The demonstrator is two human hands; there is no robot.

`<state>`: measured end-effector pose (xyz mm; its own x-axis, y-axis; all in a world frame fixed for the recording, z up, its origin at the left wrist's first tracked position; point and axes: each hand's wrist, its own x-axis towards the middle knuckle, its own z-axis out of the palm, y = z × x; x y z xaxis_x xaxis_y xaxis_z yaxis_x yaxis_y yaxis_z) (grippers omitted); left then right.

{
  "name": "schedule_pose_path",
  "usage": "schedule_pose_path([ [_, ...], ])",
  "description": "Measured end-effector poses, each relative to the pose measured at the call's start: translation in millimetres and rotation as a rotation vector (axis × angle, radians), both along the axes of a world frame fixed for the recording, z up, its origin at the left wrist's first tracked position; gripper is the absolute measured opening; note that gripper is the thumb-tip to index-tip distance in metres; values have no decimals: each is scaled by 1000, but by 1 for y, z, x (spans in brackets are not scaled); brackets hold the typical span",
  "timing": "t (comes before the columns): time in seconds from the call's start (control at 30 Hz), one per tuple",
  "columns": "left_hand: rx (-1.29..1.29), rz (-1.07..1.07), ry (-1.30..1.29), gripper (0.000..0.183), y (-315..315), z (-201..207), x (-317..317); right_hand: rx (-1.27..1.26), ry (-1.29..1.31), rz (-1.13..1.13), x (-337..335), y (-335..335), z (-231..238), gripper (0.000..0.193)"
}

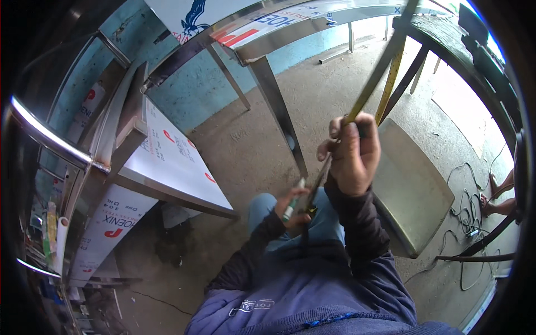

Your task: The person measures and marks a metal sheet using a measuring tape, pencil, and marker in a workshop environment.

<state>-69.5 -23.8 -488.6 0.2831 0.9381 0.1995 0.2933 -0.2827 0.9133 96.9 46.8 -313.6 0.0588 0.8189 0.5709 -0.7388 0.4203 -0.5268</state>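
Note:
My right hand (357, 157) is closed round a tape measure blade (373, 81), thumb pressed against it. From that hand the blade slants up and away to the top right, and its lower stretch runs down toward my lap. Low over my thighs, my left hand (283, 205) is closed on a green and white marker (288, 213). Beside those fingers is a small yellow and black piece (312, 211), likely the tape's case; whether the left hand also grips it I cannot tell.
A metal table frame (268, 84) with film-covered sheet stands ahead. More film-covered panels (173, 153) are at left, near a shiny tube (50, 134). A metal stool or box (413, 190) sits at my right. Beyond it lie cables (466, 218) and another person's feet (491, 204).

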Motion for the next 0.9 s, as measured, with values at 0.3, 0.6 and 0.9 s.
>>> schedule_pose_path([
  [0.3,-526,-260,-742,32,-52,-42,26,-143,-164,-82,32,21,21,23],
  [0.6,-385,-397,-529,30,-80,35,-64,-2,363,88,272,94,74,18],
  [0.9,-683,-19,-250,18,-178,-25,-187,-230,720,1158,445,97,78,18],
])
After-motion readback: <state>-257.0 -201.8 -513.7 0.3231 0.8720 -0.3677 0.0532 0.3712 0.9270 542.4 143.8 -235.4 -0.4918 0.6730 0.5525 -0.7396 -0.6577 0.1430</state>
